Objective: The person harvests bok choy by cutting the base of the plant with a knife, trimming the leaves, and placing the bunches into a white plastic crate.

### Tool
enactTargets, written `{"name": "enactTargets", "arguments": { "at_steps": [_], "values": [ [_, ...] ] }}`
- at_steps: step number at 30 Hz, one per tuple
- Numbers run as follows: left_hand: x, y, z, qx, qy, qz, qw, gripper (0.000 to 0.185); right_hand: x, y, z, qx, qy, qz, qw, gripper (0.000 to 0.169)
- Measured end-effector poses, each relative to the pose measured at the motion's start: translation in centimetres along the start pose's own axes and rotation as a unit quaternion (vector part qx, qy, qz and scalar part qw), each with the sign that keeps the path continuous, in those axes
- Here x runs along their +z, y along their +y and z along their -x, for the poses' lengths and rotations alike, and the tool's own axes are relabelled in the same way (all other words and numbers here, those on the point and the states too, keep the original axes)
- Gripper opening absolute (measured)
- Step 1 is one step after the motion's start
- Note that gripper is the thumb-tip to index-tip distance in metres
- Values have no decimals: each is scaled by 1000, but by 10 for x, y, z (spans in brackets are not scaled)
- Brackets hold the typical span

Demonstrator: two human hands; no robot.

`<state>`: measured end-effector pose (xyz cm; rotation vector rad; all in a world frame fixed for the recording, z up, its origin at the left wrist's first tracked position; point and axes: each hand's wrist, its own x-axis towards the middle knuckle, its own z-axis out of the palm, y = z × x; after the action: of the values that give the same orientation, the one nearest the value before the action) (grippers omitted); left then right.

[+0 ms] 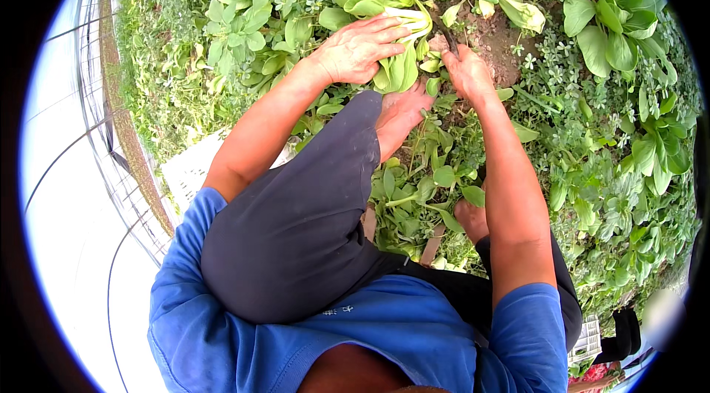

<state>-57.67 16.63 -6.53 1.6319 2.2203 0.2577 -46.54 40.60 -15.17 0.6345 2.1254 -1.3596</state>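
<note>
My left hand [363,49] lies across the pale stalks of a green bok choy [415,18], its fingers spread over them and holding the plant tilted. The leaves hang on both sides of that hand. Just right of the plant, my right hand [468,72] is closed around a dark, narrow tool [450,43], possibly a knife. The tool points up and left toward the base of the bok choy; leaves and stalks partly hide its far end. Brown soil [496,52] shows beside the right hand.
My bare foot [404,113] is close below the bok choy. More bok choy [618,21] and low weeds surround me; yellowed leaves [518,10] lie ahead. White plastic crates [191,171] stand at left and lower right. Another person's dark-clothed leg [627,332] shows at lower right.
</note>
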Motion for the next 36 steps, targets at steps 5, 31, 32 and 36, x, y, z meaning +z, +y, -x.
{"name": "enactTargets", "arguments": {
  "at_steps": [5, 31, 32, 36],
  "values": [
    [4, -3, 3, -2, -1, -1, 1000, 69, -5, -26, 3, 60, -69, 13, 996, 46],
    [-31, 26, -49, -94, 101, -106, 985, 45, -25, -12, 81, 6, 133, -337, 932, 26],
    [-42, 27, -37, -67, 137, -37, 988, 52, -32, -17, 86, 4, 136, -378, 916, 26],
    [-108, 51, -12, -61, 207, 230, 949, 48, -70, -45, 98, -78, 195, -425, 881, 20]
  ]
}}
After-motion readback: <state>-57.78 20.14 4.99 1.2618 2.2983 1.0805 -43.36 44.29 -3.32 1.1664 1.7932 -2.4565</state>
